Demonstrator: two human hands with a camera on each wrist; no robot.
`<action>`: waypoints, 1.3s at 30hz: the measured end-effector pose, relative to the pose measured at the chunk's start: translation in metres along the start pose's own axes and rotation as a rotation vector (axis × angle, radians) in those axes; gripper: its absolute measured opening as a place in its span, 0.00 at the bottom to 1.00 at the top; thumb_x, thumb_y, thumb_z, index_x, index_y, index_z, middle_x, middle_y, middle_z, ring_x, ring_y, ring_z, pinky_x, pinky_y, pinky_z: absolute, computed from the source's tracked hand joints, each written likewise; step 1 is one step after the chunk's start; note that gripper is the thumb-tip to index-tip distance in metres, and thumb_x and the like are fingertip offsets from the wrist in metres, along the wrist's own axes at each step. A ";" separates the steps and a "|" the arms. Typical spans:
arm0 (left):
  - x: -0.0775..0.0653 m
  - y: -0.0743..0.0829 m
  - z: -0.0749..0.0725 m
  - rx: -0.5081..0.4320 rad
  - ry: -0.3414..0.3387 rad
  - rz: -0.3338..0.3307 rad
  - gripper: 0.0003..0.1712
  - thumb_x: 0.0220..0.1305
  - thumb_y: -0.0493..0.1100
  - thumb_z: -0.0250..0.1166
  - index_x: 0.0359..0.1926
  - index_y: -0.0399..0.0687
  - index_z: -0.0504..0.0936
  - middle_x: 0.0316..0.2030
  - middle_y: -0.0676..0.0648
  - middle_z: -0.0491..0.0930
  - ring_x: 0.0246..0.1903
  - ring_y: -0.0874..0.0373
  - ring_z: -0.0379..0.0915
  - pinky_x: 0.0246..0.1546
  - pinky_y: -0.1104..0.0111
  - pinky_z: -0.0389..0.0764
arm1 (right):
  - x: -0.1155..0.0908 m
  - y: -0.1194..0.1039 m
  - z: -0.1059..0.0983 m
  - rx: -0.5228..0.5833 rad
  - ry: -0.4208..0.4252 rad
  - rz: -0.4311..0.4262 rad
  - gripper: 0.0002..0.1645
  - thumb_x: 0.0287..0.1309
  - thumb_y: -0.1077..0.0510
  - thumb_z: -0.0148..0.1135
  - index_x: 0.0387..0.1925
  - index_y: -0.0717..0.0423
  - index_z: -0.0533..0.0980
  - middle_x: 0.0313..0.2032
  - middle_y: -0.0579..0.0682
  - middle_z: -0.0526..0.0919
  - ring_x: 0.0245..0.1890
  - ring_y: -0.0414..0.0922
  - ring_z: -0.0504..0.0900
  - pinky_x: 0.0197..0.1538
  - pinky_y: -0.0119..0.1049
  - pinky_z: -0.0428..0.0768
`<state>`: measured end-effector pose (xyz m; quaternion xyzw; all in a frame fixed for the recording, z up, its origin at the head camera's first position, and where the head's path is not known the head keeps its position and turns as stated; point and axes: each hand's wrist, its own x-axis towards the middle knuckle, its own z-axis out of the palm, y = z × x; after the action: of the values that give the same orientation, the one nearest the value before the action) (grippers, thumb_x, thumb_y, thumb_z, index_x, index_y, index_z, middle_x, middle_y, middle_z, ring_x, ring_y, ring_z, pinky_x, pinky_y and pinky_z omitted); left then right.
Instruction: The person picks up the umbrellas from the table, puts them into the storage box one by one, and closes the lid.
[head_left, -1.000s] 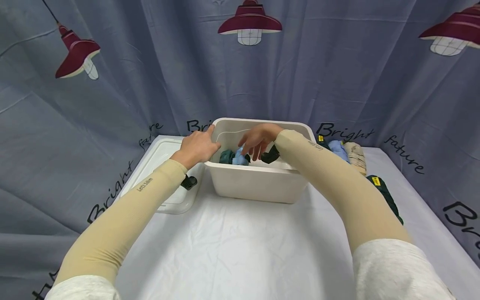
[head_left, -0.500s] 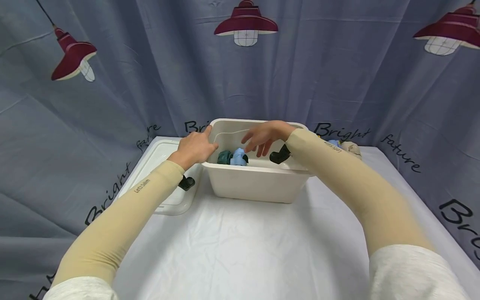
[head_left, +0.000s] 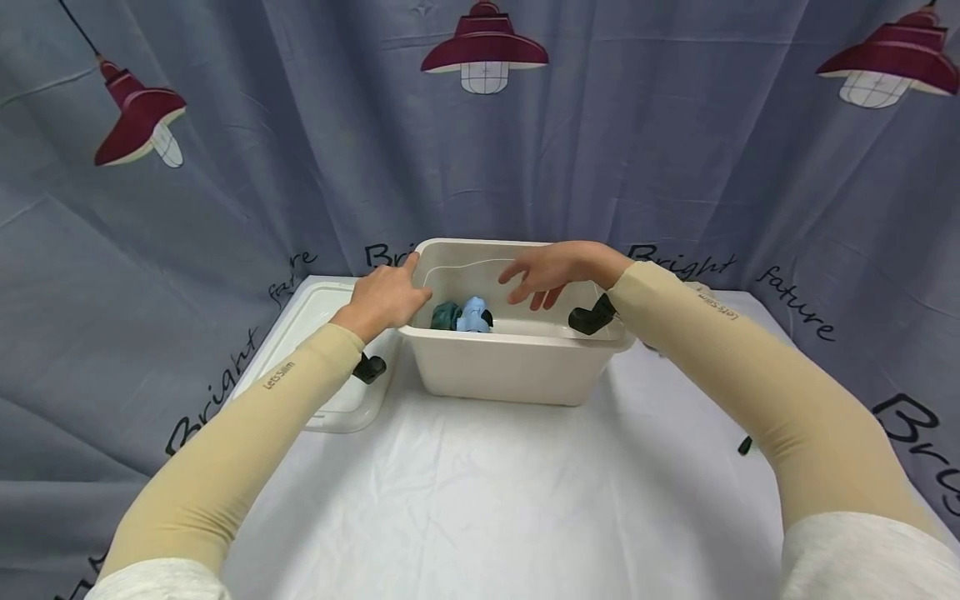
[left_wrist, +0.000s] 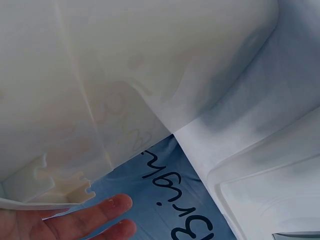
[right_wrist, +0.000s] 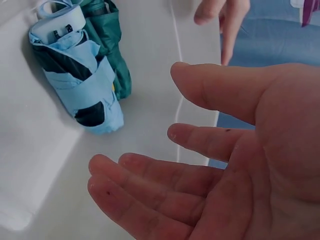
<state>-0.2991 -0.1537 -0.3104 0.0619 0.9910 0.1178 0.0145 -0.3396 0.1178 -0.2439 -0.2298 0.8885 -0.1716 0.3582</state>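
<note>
My left hand [head_left: 384,298] is at the left rim of a white plastic storage box [head_left: 510,362], thumb over the inside and fingers along the outside. In the left wrist view, its fingers [left_wrist: 112,207] reach out beyond the rim. My right hand [head_left: 562,271] hovers over the box, its fingers spread and holding nothing. Two folded compact umbrellas lie side by side at the box's left end: a light blue umbrella [right_wrist: 82,82] with a strapped handle, and a dark green umbrella [right_wrist: 111,50] against it.
A white lid [head_left: 330,408] lies on the white-covered table left of the box. Right of it, my right forearm hides most of the other rolled items; one dark green end [head_left: 745,446] shows. A grey-blue printed curtain [head_left: 337,167] hangs behind.
My right hand has drawn away from the light blue umbrella, moving right and up over the box. My right forearm now covers the items at the right. My left hand stays at the rim.
</note>
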 end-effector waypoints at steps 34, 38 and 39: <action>-0.001 -0.001 0.000 -0.024 0.002 0.010 0.45 0.70 0.59 0.49 0.81 0.50 0.46 0.62 0.35 0.76 0.51 0.42 0.79 0.39 0.50 0.79 | -0.085 0.064 -0.011 0.058 0.193 -0.043 0.37 0.72 0.50 0.57 0.76 0.52 0.60 0.70 0.62 0.69 0.66 0.59 0.72 0.61 0.55 0.77; -0.002 -0.001 0.000 -0.023 0.006 0.010 0.45 0.70 0.59 0.49 0.81 0.50 0.46 0.62 0.35 0.76 0.51 0.42 0.79 0.39 0.50 0.79 | -0.093 0.071 -0.010 0.056 0.213 -0.048 0.37 0.73 0.50 0.56 0.77 0.53 0.59 0.71 0.64 0.67 0.66 0.60 0.73 0.62 0.56 0.76; -0.002 -0.001 0.000 -0.023 0.006 0.010 0.45 0.70 0.59 0.49 0.81 0.50 0.46 0.62 0.35 0.76 0.51 0.42 0.79 0.39 0.50 0.79 | -0.095 0.072 -0.010 0.056 0.219 -0.050 0.36 0.73 0.50 0.56 0.76 0.53 0.59 0.71 0.64 0.67 0.66 0.60 0.73 0.62 0.56 0.76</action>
<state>-0.2970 -0.1546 -0.3102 0.0662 0.9893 0.1294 0.0114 -0.3073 0.2301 -0.2180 -0.2217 0.9112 -0.2295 0.2607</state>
